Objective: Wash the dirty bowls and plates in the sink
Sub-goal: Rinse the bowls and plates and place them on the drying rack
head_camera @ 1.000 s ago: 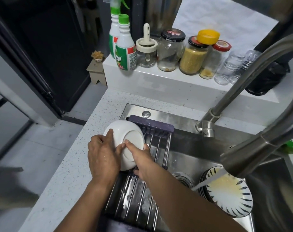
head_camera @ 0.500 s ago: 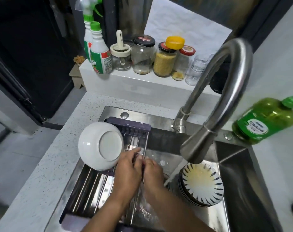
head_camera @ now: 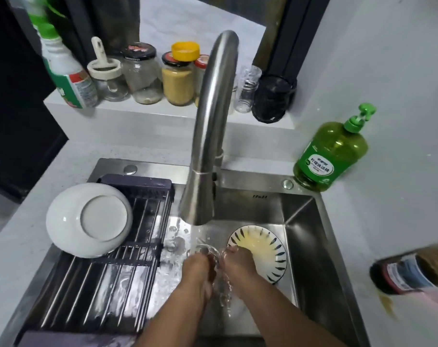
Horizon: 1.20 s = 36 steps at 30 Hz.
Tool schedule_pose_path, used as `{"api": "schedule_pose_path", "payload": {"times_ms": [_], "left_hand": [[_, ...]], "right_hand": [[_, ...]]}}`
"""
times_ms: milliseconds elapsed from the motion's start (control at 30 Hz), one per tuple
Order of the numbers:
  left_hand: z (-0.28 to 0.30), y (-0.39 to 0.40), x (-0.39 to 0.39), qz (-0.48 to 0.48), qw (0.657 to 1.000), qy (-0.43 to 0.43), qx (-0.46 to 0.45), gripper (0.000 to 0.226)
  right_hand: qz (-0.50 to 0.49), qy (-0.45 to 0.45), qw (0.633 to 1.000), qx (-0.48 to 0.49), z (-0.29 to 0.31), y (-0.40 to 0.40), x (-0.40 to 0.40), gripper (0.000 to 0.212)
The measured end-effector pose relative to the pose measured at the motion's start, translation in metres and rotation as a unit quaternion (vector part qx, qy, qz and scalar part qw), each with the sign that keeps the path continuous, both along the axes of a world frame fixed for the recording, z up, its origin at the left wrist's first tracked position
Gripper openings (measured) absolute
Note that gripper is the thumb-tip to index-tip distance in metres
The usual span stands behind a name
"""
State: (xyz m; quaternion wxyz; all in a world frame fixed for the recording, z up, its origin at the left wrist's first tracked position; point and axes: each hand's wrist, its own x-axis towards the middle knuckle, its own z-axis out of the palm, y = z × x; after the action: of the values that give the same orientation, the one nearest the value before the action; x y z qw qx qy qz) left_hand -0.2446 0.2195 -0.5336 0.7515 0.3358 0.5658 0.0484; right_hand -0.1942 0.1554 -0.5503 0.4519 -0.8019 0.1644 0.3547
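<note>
I judge the job partly done: one white bowl (head_camera: 89, 219) sits upside down on the drying rack (head_camera: 117, 269) at nine o'clock in the sink (head_camera: 313, 259), apparently washed. The striped plate (head_camera: 260, 249), yellow residue showing, lies in the basin at three o'clock, seemingly unwashed. My left hand (head_camera: 199, 267) and right hand (head_camera: 238, 262) are pressed close together, empty, under the water from the faucet (head_camera: 207, 126). The plate lies just beside my right hand, partly hidden beneath it.

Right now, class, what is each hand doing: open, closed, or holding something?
Left hand: under the running water, holding nothing; open or closed cannot be told.
Right hand: the same, beside the striped plate.
</note>
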Motion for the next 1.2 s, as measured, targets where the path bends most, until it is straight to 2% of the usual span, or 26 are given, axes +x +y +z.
{"api": "schedule_pose_path", "payload": {"times_ms": [100,167,233,333,367,433,533,633,733,833,900,1000,1100,1200], "left_hand": [[-0.011,-0.024,0.005,-0.045,0.999,0.017,0.0,0.037],[-0.026,-0.033,0.009,-0.071,0.996,0.047,0.003,0.031],[-0.042,-0.036,0.015,-0.076,0.995,0.069,0.022,0.014],[-0.082,-0.038,0.027,-0.138,0.986,0.073,0.063,0.028],[-0.079,-0.039,0.03,-0.16,0.982,0.074,0.071,0.023],[-0.068,-0.041,0.036,-0.199,0.973,0.077,0.092,0.023],[-0.063,-0.041,0.044,-0.285,0.94,0.109,0.155,0.021],[-0.071,-0.036,0.054,-0.296,0.922,0.163,0.19,0.037],[-0.097,-0.033,0.06,-0.269,0.936,0.154,0.166,0.045],[-0.158,-0.027,0.064,-0.251,0.946,0.147,0.145,0.033],[-0.165,-0.027,0.064,-0.23,0.953,0.146,0.135,0.036],[-0.15,-0.033,0.062,-0.224,0.951,0.143,0.16,0.038],[-0.11,-0.042,0.058,-0.224,0.943,0.148,0.197,0.026],[-0.095,-0.048,0.06,-0.232,0.934,0.148,0.228,0.025]], "right_hand": [[0.091,-0.061,0.99,-0.09,-0.009,-0.034,0.009,0.012],[0.167,-0.092,0.974,-0.119,-0.016,-0.05,0.014,0.013],[0.239,-0.12,0.953,-0.141,-0.024,-0.061,0.016,0.014],[0.299,-0.153,0.924,-0.183,-0.032,-0.073,0.02,0.028],[0.314,-0.161,0.914,-0.2,-0.032,-0.075,0.021,0.029],[0.361,-0.175,0.886,-0.234,-0.031,-0.077,0.021,0.027],[0.426,-0.19,0.843,-0.267,-0.032,-0.079,0.023,0.024],[0.456,-0.184,0.825,-0.278,-0.036,-0.077,0.027,0.022],[0.469,-0.172,0.825,-0.265,-0.033,-0.072,0.033,0.022],[0.468,-0.168,0.839,-0.22,-0.035,-0.071,0.044,0.02],[0.435,-0.182,0.858,-0.204,-0.036,-0.074,0.056,0.023],[0.372,-0.23,0.875,-0.208,-0.043,-0.084,0.079,0.032],[0.364,-0.246,0.871,-0.219,-0.053,-0.093,0.091,0.039],[0.35,-0.245,0.875,-0.227,-0.059,-0.097,0.096,0.042]]}}
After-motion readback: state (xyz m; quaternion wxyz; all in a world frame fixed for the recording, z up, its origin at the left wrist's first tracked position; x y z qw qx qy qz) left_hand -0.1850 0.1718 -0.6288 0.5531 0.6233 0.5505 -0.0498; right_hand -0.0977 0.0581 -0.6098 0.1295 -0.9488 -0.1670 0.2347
